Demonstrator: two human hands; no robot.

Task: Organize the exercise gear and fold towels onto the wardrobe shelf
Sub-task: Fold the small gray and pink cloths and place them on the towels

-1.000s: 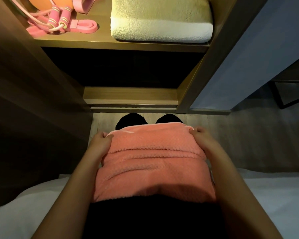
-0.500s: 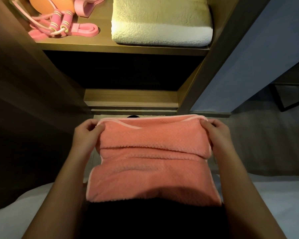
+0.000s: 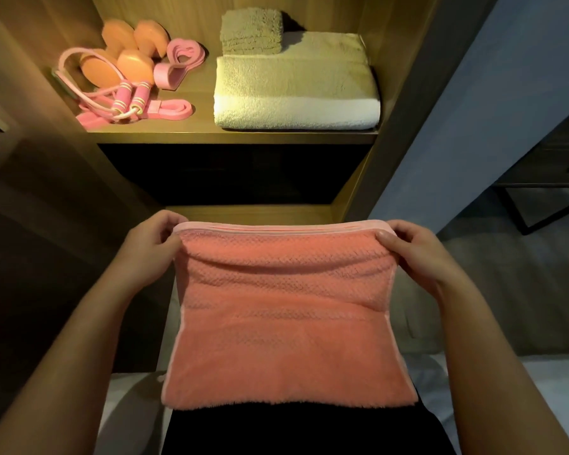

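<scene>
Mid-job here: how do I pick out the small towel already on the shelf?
Find the lit wardrobe shelf. On its right half lies a large folded cream towel; the small towel sits at that towel's back left corner. It alone is olive-brown and compact, unlike the pink jump rope on the left.

1.0 s ago: your left hand (image 3: pixel 151 247) and right hand (image 3: pixel 414 254) lay against the sides of the folded pink towel (image 3: pixel 283 323), low on your lap. 0.5 s ago: both had shifted to its far corners and pinched them. Now: the far edge is lifted higher and carried forward, with pale trim showing along the top. Your head has tipped up, so the orange dumbbells (image 3: pixel 125 54) and the small olive towel (image 3: pixel 252 31) at the back of the wardrobe shelf (image 3: pixel 237 134) have come into view.
</scene>
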